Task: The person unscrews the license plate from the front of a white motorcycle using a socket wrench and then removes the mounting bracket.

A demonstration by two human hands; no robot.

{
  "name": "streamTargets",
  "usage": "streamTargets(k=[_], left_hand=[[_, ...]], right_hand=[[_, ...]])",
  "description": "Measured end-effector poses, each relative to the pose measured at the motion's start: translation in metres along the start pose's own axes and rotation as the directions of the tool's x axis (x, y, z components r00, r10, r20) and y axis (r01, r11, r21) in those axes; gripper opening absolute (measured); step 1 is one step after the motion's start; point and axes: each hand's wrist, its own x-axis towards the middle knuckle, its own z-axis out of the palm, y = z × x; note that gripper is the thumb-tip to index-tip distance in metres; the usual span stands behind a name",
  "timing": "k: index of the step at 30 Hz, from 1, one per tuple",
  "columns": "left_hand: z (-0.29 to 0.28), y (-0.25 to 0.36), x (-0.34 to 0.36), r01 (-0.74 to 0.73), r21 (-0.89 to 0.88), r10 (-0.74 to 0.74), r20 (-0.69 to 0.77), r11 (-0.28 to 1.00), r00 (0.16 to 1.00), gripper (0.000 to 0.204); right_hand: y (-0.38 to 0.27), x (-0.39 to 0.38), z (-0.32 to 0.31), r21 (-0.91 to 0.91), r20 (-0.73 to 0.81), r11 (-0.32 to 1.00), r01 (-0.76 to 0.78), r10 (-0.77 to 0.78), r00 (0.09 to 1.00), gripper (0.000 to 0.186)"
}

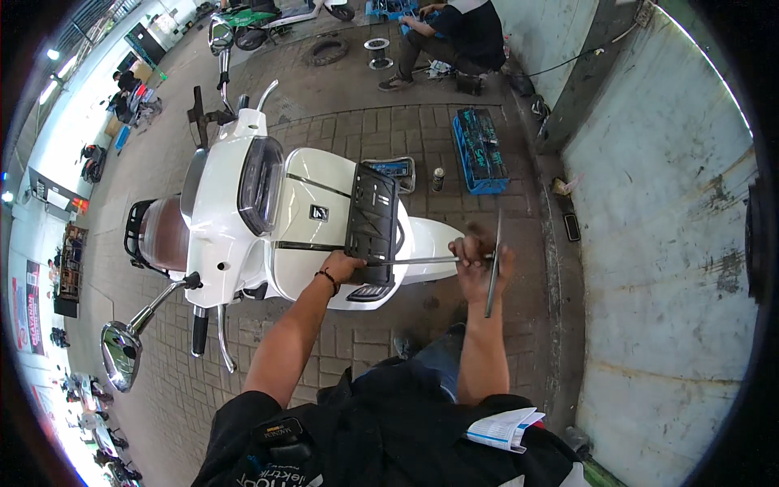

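Leftmost, I see a round chrome mirror [122, 357] standing out on the near side of the scooter, with a brown seat [162, 235] a little farther off. Moving right, I come to the white scooter [316, 174] itself, side-on to me, its front toward the right; on the far ground past it lies a tyre [324, 62]. Next I find the left hand [342, 266], a dark band on its wrist, at the near edge of the black panel [369, 219] on the scooter's front. Its fingers are curled in at the left end of a T-shaped metal tool [418, 261], though I cannot tell from my end how tightly they close on it. The tool's shaft runs level to the right, away from the panel. Far beyond it I make out a wire spool [378, 55], then a small tray [413, 177] and, right of that, a can [438, 179]. Farther off, a co-worker [471, 36] in dark clothes sits low. At the shaft's right end I have the right hand [480, 264], its fingers bent loosely round the tool where shaft meets crossbar. Beyond that hand is a blue crate [487, 185], and a pale wall [657, 284] closes off my right
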Motion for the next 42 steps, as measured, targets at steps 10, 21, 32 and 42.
streamTargets(k=[10,21,32,42], left_hand=[[0.0,-0.001,-0.014,-0.106,-0.016,0.106,-0.018,0.994,0.994,0.031],[0.068,-0.012,-0.062,0.001,-0.285,0.071,0.243,0.959,0.967,0.026],[0.161,-0.008,-0.071,0.289,-0.522,-0.013,0.469,0.803,0.883,0.025],[0.27,0.096,-0.012,0.238,-0.616,0.061,0.423,0.751,0.904,0.033]], right_hand=[[-0.07,-0.004,0.076,-0.963,-0.004,-0.265,0.048,0.189,0.982,0.032],[-0.033,-0.022,0.099,-0.63,0.116,0.561,0.537,-0.615,0.78,0.049],[-0.071,-0.001,0.124,-0.673,0.376,0.597,0.438,-0.234,0.897,0.053],[-0.201,0.08,0.068,-0.616,0.384,0.668,0.417,-0.209,0.9,0.05]])
